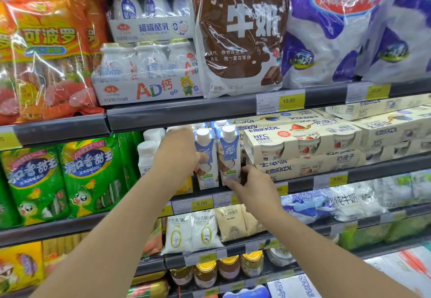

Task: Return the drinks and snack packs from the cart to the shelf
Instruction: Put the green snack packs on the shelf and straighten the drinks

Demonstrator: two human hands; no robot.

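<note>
The left hand (pixel 173 155) curls its fingers round the left carton (pixel 206 157), upright, cap up, on the middle shelf (pixel 300 182). Touching beside it, the right carton (pixel 229 155) stands upright; the right hand (pixel 255 189) pinches its lower right edge.

We had a single view, from a camera worn on the head, facing the shelf (pixel 177 114) straight on and tilted slightly down. It sat close, within arm's reach of the shelf's front rail. Tiers above that rail filled the top of the frame, lower tiers ran to the bottom edge, and both forearms entered from below toward the rail.
</note>
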